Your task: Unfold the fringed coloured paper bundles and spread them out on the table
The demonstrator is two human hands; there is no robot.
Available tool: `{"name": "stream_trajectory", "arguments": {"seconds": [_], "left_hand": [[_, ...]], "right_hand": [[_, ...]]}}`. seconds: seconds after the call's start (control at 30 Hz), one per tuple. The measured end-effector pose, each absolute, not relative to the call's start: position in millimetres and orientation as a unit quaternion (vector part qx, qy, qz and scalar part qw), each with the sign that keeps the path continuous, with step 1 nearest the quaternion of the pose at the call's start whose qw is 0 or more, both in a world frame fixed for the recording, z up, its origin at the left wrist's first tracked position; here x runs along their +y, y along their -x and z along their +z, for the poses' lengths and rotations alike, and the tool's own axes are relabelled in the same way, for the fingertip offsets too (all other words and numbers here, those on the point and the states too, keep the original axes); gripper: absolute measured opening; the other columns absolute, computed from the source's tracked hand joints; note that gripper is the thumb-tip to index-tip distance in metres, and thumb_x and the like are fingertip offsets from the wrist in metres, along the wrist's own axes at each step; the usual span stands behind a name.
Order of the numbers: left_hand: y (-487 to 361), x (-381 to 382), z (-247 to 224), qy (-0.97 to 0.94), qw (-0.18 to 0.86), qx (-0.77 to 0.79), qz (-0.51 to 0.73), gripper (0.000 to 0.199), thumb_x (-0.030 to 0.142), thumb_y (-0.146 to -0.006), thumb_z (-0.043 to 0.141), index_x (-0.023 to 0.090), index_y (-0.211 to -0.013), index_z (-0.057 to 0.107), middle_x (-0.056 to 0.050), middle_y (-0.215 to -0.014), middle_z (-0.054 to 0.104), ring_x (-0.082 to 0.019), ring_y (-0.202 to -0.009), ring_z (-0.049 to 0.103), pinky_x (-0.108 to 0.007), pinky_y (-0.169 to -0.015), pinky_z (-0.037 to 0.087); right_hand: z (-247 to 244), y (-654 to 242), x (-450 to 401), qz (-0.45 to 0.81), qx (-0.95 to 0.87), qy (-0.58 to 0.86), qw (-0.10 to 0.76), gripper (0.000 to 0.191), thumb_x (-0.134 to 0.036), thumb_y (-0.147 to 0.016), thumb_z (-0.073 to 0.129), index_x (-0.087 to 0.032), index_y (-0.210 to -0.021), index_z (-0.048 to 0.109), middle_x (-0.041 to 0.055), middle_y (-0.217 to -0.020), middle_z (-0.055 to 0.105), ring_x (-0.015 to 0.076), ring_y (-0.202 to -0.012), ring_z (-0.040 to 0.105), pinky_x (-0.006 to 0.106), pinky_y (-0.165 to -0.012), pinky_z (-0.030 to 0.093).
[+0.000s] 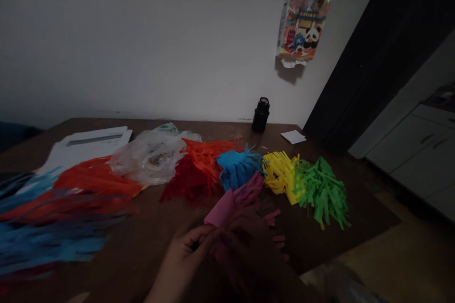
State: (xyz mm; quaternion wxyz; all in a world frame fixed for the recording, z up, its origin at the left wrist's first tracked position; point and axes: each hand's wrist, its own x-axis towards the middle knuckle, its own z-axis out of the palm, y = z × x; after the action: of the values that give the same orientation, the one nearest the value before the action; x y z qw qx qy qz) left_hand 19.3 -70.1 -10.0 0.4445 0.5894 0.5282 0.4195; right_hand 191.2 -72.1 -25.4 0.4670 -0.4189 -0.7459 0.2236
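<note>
Low in the middle of the head view, a pink fringed paper is gripped by both hands above the brown table. My left hand is closed, pinching the folded, uncut end of the paper between thumb and fingers. My right hand lies in shadow against the same paper, its fingers bent around it. Cut pink strips hang below and stick out to the right of that hand. Just beyond the hands lie a blue fringed bundle and a yellow fringed bundle.
Green, orange and dark red fringes lie across the table. More orange strips and blue strips spread left. Behind are a plastic bag, white papers, a black bottle and a white card.
</note>
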Motion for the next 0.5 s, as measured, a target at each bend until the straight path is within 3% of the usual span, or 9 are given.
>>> {"name": "stream_trajectory", "arguments": {"seconds": [0.2,0.33,0.5], "left_hand": [[-19.8,-68.8,-10.9,-0.597,0.438,0.515,0.433,0.033,0.049,-0.072,0.061,0.021,-0.056,0.07,0.0,-0.052,0.067,-0.017,-0.054,0.06,-0.022,-0.052,0.047],[-17.8,-70.6,-16.6,-0.603,0.422,0.534,0.416,0.029,0.045,-0.071,0.057,0.021,-0.059,0.067,0.002,-0.051,0.062,-0.016,-0.051,0.057,-0.021,-0.048,0.044],[-15.2,-72.0,-23.7,-0.654,0.334,0.545,0.405,0.027,0.039,-0.073,0.053,0.02,-0.059,0.067,0.004,-0.049,0.05,-0.014,-0.049,0.05,-0.02,-0.047,0.038]], "right_hand": [[-26.9,-190.7,-71.9,0.221,-0.747,0.425,0.46,0.011,-0.017,-0.087,0.065,-0.021,-0.076,0.063,-0.0014,-0.08,0.068,0.0151,-0.082,0.059,0.028,-0.079,0.04],[-36.4,-189.6,-69.6,0.206,-0.709,0.487,0.468,0.011,-0.014,-0.083,0.059,-0.021,-0.074,0.058,0.0,-0.077,0.064,0.0165,-0.077,0.056,0.029,-0.072,0.042],[-38.3,-188.9,-69.2,0.095,-0.725,0.506,0.457,0.011,-0.018,-0.087,0.054,-0.023,-0.077,0.054,0.0031,-0.079,0.062,0.0199,-0.077,0.056,0.033,-0.07,0.044]]}}
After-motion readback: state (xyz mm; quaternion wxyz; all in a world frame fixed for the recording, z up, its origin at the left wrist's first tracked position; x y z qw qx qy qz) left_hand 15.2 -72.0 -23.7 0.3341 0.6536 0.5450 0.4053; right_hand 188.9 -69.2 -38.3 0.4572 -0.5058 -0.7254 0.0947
